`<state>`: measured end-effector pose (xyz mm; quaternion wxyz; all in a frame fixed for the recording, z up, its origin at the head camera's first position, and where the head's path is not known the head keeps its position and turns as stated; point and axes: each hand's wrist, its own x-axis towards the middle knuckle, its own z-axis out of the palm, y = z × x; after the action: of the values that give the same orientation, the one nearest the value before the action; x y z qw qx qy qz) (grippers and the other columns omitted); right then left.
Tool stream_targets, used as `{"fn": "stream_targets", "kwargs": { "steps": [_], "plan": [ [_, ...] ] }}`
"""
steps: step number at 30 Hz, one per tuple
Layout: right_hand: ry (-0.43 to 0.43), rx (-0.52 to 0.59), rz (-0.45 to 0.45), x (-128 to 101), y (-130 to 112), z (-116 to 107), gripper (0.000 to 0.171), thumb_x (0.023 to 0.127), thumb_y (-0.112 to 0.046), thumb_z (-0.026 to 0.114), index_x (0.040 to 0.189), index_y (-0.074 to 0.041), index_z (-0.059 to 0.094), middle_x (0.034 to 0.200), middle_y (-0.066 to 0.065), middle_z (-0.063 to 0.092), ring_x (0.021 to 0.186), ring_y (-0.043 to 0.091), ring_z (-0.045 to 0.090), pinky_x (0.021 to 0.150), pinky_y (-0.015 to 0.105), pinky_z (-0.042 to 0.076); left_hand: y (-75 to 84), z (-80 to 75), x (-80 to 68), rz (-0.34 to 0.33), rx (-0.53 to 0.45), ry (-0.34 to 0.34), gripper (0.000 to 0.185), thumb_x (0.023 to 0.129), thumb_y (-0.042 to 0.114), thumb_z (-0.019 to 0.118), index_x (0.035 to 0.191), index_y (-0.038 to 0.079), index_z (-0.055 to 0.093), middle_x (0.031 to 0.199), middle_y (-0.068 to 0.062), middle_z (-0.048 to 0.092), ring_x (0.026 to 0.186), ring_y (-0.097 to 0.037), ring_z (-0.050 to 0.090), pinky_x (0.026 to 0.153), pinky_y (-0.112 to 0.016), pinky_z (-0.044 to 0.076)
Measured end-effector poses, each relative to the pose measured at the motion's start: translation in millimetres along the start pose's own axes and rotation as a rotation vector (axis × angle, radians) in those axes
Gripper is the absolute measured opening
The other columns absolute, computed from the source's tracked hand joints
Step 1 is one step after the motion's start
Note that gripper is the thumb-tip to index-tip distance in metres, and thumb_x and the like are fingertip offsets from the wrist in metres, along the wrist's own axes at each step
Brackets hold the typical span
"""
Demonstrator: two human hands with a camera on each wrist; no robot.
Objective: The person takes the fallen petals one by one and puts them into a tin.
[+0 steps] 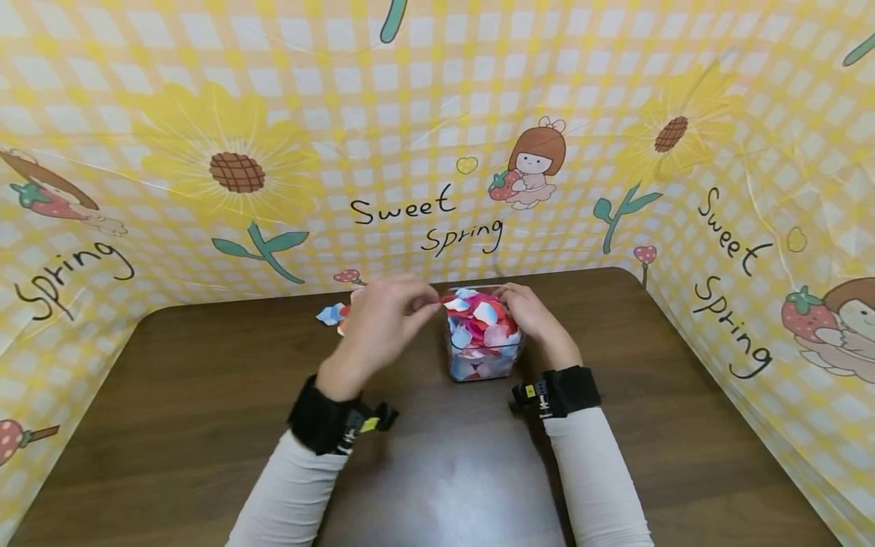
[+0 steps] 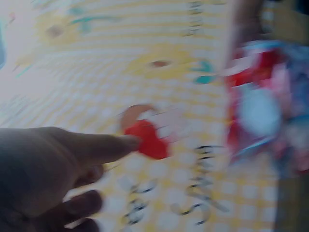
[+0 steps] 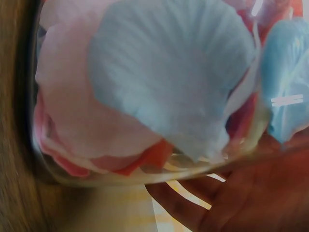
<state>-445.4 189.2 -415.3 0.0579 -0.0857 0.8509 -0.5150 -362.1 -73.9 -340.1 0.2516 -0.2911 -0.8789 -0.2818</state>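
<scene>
My left hand pinches a red artificial petal between thumb and fingertip, left of a clear plastic box. Filling the box to its top are red, pink, white and light blue petals. On the far right side, my right hand holds the box by its wall and rim. The right wrist view shows the fingers behind the clear wall, with a pale blue petal large in front.
A few loose petals lie on the brown wooden table, partly hidden behind my left hand. A yellow checked cloth with printed flowers and words hangs around the back and sides.
</scene>
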Motion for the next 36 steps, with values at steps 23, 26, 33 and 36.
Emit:
{"fn": "stream_targets", "kwargs": {
  "steps": [23,26,33,36],
  "plan": [
    [-0.010,-0.016,-0.010,-0.4,-1.7,2.0,0.039,0.102,-0.013,0.035,0.121,0.006,0.063,0.083,0.007,0.049,0.079,0.021,0.045,0.077,0.034,0.038,-79.6,-25.5,-16.3,-0.299,0.167,0.048,0.017,0.098,0.026,0.071,0.106,0.013,0.079,0.084,-0.004,0.071,0.064,-0.022,0.058,0.050,-0.035,0.037],
    [-0.010,-0.016,-0.009,-0.7,-1.5,2.2,0.039,0.102,-0.013,0.035,0.120,0.006,0.064,0.075,0.006,0.044,0.073,0.022,0.043,0.074,0.034,0.037,-110.7,-32.0,-29.0,-0.445,0.207,-0.005,0.017,0.097,0.026,0.072,0.100,0.012,0.080,0.076,-0.004,0.067,0.064,-0.022,0.056,0.053,-0.038,0.037],
    [-0.006,-0.016,-0.025,-0.8,-3.2,4.2,0.039,0.101,-0.012,0.035,0.118,0.007,0.064,0.074,0.003,0.044,0.079,0.022,0.046,0.076,0.035,0.037,-155.0,-16.4,-52.3,-0.746,0.074,-0.342,0.032,0.097,0.036,0.068,0.110,0.008,0.076,0.109,-0.017,0.068,0.096,-0.037,0.062,0.078,-0.055,0.046],
    [-0.011,-0.021,-0.021,0.1,-2.7,3.4,0.038,0.101,-0.012,0.036,0.119,0.007,0.063,0.075,0.005,0.044,0.079,0.023,0.046,0.076,0.035,0.037,-164.4,-6.0,-54.1,-0.783,0.010,-0.397,0.030,0.096,0.032,0.069,0.109,0.007,0.077,0.117,-0.018,0.068,0.102,-0.036,0.061,0.082,-0.054,0.046]
  ]
}}
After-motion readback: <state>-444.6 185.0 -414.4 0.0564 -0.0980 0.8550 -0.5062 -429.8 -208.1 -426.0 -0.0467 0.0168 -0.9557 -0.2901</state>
